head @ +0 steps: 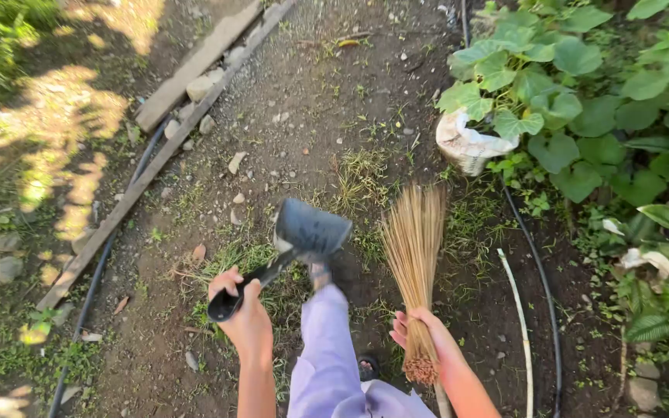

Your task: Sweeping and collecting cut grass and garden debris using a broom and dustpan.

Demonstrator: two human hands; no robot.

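Two light tools are gripped: black plastic dustpan (303,236) by its stiff handle in left hand (245,313), fingers wrapped; straw stick broom (414,255) at its bound end in right hand (427,337), fingers closed.

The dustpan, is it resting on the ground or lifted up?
Lifted. The left hand grips the handle of the black dustpan, whose pan sits tilted in the air in front of the raised leg, clear of the dirt.

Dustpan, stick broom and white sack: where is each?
dustpan (311,228), head view, on its dark scoop.
stick broom (414,232), head view, on the splayed bristles.
white sack (466,145), head view, on its crumpled side.
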